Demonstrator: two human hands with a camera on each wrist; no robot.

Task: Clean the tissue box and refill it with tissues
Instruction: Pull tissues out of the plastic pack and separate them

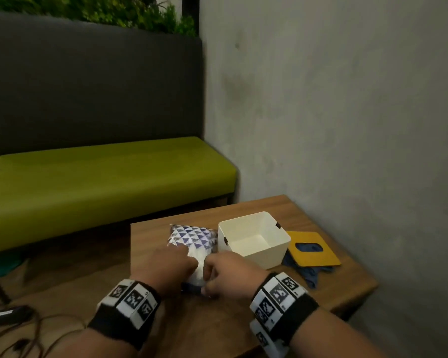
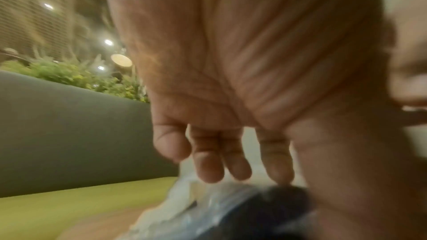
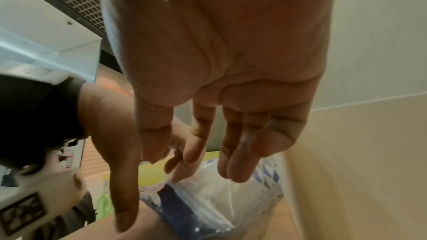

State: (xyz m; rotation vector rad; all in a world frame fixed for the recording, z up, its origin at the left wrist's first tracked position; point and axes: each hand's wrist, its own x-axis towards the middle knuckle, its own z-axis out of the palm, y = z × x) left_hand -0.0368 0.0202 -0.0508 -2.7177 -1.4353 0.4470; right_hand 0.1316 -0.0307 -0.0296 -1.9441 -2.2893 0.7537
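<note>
**Thin plastic wrap, soft tissues inside**

Crinkly plastic covers the tissue pack (image 1: pixel 192 244) lying on the wooden table (image 1: pixel 334 293) under your hands. Your left hand (image 1: pixel 166 267) and right hand (image 1: pixel 230 273) meet at its near end, fingers curled; whether they pinch the wrap I cannot tell. It looks light and slippery (grip the seam). Just beyond, touching the pack, stands the stiff white box (image 1: pixel 254 239), open.

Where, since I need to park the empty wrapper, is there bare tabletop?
Bare: the strip of table behind tissue pack and tissue box, and the near right corner in front of the blue cloth. Crowded: pack, box and yellow lid side by side.
</note>
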